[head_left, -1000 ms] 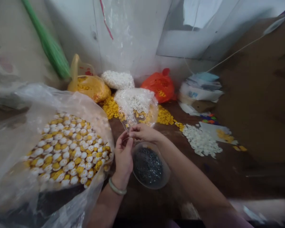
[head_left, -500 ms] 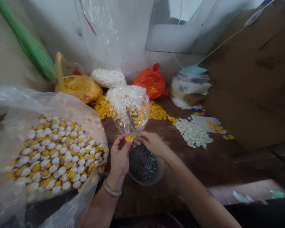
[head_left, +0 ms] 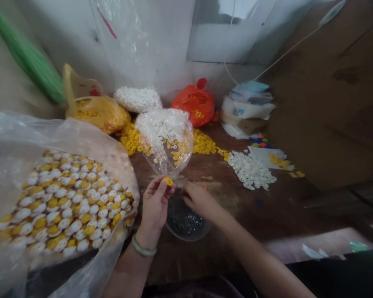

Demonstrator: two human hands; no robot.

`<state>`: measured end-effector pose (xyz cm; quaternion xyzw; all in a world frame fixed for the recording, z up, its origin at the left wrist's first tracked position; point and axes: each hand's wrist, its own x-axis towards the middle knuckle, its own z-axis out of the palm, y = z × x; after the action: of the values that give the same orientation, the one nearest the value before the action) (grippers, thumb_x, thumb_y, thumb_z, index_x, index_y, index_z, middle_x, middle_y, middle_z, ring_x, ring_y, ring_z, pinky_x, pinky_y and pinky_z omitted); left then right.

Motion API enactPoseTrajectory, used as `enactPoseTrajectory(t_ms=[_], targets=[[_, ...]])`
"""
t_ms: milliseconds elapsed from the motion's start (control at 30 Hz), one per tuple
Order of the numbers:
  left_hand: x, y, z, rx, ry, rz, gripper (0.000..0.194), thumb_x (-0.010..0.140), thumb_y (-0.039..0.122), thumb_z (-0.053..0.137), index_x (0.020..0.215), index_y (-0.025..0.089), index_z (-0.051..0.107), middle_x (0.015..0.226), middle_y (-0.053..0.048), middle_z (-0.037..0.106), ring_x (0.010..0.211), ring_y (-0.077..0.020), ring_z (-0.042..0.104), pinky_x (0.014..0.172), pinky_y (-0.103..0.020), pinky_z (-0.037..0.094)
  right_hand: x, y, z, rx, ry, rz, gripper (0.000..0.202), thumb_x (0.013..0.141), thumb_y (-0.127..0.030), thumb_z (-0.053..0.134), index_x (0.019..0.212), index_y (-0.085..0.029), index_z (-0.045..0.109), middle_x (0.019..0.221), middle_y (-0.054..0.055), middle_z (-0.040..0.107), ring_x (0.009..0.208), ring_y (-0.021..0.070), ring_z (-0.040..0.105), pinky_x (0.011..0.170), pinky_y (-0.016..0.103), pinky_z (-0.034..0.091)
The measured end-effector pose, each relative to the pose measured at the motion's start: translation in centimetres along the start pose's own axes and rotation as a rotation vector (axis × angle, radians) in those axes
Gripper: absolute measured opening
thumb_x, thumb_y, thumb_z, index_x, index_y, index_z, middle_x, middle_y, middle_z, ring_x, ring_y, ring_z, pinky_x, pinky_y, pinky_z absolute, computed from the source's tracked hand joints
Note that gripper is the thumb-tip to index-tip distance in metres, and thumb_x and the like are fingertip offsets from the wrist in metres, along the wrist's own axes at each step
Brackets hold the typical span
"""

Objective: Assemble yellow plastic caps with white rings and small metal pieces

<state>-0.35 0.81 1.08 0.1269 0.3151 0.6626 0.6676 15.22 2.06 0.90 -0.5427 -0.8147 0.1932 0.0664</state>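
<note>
My left hand [head_left: 154,203], with a pale bangle [head_left: 143,247] at the wrist, pinches a small yellow plastic piece [head_left: 168,181] between thumb and fingers. Just right of it, my right hand [head_left: 201,202] reaches over a bowl [head_left: 191,239] of small dark shiny bits [head_left: 183,221]. Its fingers are bent together above the far side of the bowl, and what they hold, if anything, is hidden. Beyond both hands lies a clear plastic bag [head_left: 164,159] with white rings and yellow pieces in or under it.
At left, a large clear bag [head_left: 112,155] holds many white-and-yellow pieces. Loose yellow pieces [head_left: 203,142] and white rings [head_left: 251,171] lie on the brown table [head_left: 286,211]. A yellow bag [head_left: 112,118], a red bag [head_left: 194,103] and a paper stack [head_left: 247,107] line the wall.
My right hand has moved slightly away from the left hand, its fingers now bent down at the bowl. The yellow piece in my left hand has turned. The view has shifted a little.
</note>
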Motion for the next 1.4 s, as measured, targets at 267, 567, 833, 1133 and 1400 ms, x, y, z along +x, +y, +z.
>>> enactPoseTrajectory(t_ms=[267,567,833,1133,1400], targets=[[-0.9,0.1,0.6,0.131,-0.118,-0.157,0.036,0.048,0.033,0.091,0.074,0.016,0.074,0.061,0.000,0.070,0.049,-0.0089,0.060,0.050,-0.019,0.048,-0.6,-2.2,-4.7,0.433,0.462,-0.307,0.008,0.089,-0.014,0.058,0.083,-0.019,0.059,0.080,0.000,0.062,0.076,0.0142,0.058,0.070,0.024,0.046],[-0.9,-0.1,0.3,0.198,-0.156,-0.188,0.034,0.046,0.031,0.092,0.069,0.015,0.072,0.057,0.000,0.069,0.048,-0.0102,0.059,0.050,-0.021,0.047,-0.9,-2.6,-5.9,0.223,0.254,-0.377,0.011,0.093,-0.013,0.051,0.090,-0.019,0.060,0.090,0.004,0.062,0.086,0.0166,0.059,0.078,0.029,0.049],[-1.2,-0.3,0.6,0.198,-0.158,-0.254,0.036,0.041,0.034,0.093,0.064,0.015,0.071,0.056,0.000,0.068,0.046,-0.0091,0.058,0.050,-0.020,0.048,-1.3,-2.2,-6.2,0.226,0.197,-0.435,0.017,0.095,-0.011,0.049,0.096,-0.017,0.065,0.091,0.005,0.061,0.088,0.0172,0.058,0.080,0.030,0.049],[-1.0,-0.5,0.1,0.150,-0.150,-0.217,0.033,0.048,0.031,0.092,0.072,0.016,0.075,0.062,-0.001,0.071,0.051,-0.0093,0.062,0.051,-0.018,0.051,-1.7,-1.7,-5.8,0.466,0.231,-0.424,0.023,0.094,-0.013,0.053,0.110,-0.021,0.067,0.096,0.004,0.063,0.092,0.0152,0.060,0.084,0.029,0.050],[-0.8,-0.4,-0.1,0.129,-0.112,-0.227,0.037,0.049,0.029,0.092,0.080,0.016,0.077,0.075,-0.007,0.076,0.060,-0.0140,0.069,0.056,-0.019,0.056,2.4,10.9,-6.4,0.159,0.532,0.365,0.023,0.089,-0.009,0.053,0.104,-0.015,0.069,0.107,0.009,0.069,0.101,0.0213,0.062,0.095,0.037,0.045]])
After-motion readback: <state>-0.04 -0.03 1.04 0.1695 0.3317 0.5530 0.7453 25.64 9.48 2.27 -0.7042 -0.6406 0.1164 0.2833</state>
